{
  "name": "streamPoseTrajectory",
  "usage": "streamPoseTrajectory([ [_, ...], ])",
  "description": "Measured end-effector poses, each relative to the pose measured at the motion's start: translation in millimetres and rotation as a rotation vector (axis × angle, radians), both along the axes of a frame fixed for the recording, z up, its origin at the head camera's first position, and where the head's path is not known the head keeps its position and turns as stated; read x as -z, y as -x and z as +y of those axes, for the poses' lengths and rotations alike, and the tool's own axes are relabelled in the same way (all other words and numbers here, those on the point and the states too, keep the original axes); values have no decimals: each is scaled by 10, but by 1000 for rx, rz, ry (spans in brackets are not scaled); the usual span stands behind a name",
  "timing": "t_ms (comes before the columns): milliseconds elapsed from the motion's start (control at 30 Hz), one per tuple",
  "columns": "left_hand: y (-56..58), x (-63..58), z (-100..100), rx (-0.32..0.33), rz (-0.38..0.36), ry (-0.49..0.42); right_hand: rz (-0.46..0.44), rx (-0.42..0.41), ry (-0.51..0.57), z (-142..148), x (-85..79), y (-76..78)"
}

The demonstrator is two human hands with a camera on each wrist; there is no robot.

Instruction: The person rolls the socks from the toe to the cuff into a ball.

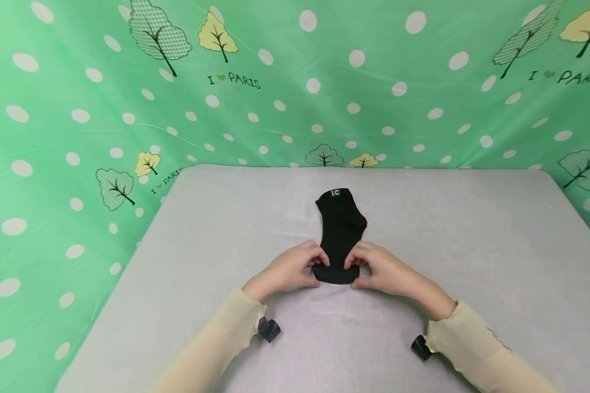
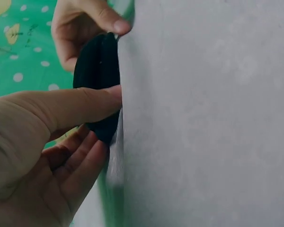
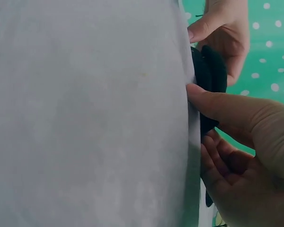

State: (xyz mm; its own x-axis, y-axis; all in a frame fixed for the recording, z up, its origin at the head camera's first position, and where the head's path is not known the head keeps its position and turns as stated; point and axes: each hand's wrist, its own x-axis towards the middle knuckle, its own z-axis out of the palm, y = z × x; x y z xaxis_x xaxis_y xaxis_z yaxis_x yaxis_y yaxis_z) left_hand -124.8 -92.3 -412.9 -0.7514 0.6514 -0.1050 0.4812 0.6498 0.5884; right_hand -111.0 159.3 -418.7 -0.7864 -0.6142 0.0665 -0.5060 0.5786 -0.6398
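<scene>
A black sock [image 1: 341, 224] with a small "LC" label near its cuff lies lengthwise on the grey-covered table, cuff pointing away from me. Its near end is folded over into a thick flap [image 1: 336, 275]. My left hand [image 1: 297, 267] grips the left side of this fold, thumb at the near edge and fingers curled over the top. On the opposite side my right hand [image 1: 381, 269] pinches the fold the same way. In the left wrist view the folded sock [image 2: 97, 66] shows between both hands; the right wrist view shows the sock [image 3: 210, 71] edge-on.
The table [image 1: 201, 229] has a pale grey cloth cover. Behind it and along its sides hangs a green curtain [image 1: 275, 82] with white dots and printed trees. A small black device [image 1: 269, 329] sits at the left wrist, another black device [image 1: 422, 347] at the right.
</scene>
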Motion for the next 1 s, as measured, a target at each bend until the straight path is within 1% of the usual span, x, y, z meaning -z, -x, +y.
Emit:
streamPoseTrajectory([
  [67,1,-3,14,5,31,31,10,14,-1,-8,9,1],
  [133,3,3,19,-5,38,32,15,28,3,-14,20,4],
  [200,9,13,15,-20,26,8,17,41,14,-18,30,11],
  [367,27,31,-14,-47,-31,-76,6,74,57,-20,50,33],
  [533,59,46,-38,-88,-127,-157,-70,136,117,-4,57,40],
  [633,93,57,-40,-115,-165,-201,-122,184,134,13,54,45],
  [700,118,59,-38,-136,-175,-224,-149,217,135,21,46,49],
  [800,148,60,-36,-168,-166,-244,-181,266,137,22,24,48],
  [1000,190,61,12,-246,-159,-269,-205,322,125,19,4,66],
])
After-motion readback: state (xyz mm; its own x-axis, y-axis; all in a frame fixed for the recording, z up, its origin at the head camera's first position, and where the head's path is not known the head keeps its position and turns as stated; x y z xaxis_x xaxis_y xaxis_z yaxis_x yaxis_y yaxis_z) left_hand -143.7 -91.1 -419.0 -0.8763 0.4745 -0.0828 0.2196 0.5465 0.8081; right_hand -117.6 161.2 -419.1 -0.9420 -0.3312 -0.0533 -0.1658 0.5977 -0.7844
